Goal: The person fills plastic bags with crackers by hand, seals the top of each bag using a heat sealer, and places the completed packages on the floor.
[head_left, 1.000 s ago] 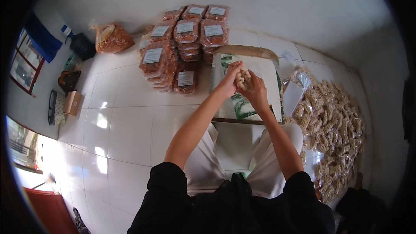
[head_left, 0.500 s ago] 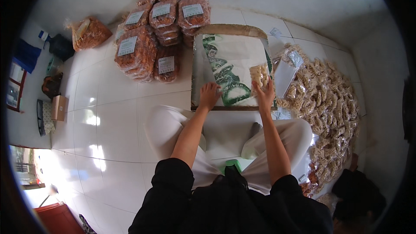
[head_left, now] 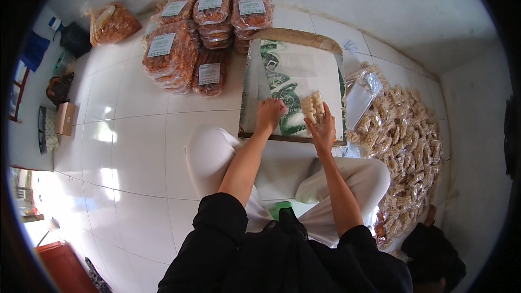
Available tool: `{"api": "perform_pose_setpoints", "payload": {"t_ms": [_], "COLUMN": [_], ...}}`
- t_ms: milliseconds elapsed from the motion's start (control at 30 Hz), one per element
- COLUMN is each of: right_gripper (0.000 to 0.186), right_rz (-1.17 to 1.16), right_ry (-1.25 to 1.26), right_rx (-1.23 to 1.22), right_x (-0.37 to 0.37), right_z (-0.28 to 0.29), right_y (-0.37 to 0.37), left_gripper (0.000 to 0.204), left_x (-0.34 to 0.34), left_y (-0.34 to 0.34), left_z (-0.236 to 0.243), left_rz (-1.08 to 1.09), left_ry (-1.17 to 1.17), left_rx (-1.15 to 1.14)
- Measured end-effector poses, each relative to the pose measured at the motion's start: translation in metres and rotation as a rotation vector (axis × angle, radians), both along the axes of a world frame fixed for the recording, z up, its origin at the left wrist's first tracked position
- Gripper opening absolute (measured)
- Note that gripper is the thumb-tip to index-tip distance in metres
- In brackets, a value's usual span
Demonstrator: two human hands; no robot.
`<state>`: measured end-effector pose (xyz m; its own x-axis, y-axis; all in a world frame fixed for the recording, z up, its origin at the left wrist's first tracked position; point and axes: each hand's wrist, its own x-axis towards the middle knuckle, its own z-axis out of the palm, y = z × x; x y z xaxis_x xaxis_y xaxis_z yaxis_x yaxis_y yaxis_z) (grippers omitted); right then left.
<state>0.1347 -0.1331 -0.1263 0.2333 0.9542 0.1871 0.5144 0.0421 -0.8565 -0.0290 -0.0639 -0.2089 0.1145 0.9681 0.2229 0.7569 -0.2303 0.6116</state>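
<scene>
My right hand grips a small clear packet of pale, twisted snack pieces by its right and lower side, thumb on the near side. The packet is over the right half of a low board covered with a white and green printed sheet. To the left of the packet, my left hand is above the green part of the sheet with its fingers curled together. Whatever these fingers may pinch is too small to tell.
Right of the board lies a big heap of similar packets, with a clear bag of white sheets beside it. Stacked bags of reddish-brown snacks stand far left, near another bag. A person in dark clothes is at lower right.
The packet has come left and slightly nearer in my right hand, away from the board's right edge. My left hand's fingers have curled closed. The whole view has shifted a little.
</scene>
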Motion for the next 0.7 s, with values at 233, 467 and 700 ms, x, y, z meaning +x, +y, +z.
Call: {"api": "perform_pose_setpoints", "payload": {"t_ms": [233, 467, 700], "right_gripper": [0.074, 0.07, 0.062], "right_rz": [0.16, 0.07, 0.123], "right_ry": [-0.214, -0.321, -0.49], "right_rx": [0.29, 0.231, 0.281], "right_x": [-0.005, -0.001, -0.013], "right_z": [-0.004, 0.006, 0.006], "right_y": [-0.002, -0.013, -0.021], "left_gripper": [0.012, 0.01, 0.008], "left_x": [0.024, 0.017, 0.019], "left_y": [-0.003, -0.006, -0.031], "left_z": [0.045, 0.074, 0.098], "left_rz": [-0.048, 0.078, 0.018], "left_ry": [-0.383, -0.41, -0.121], "left_rx": [0.181, 0.032, 0.322]}}
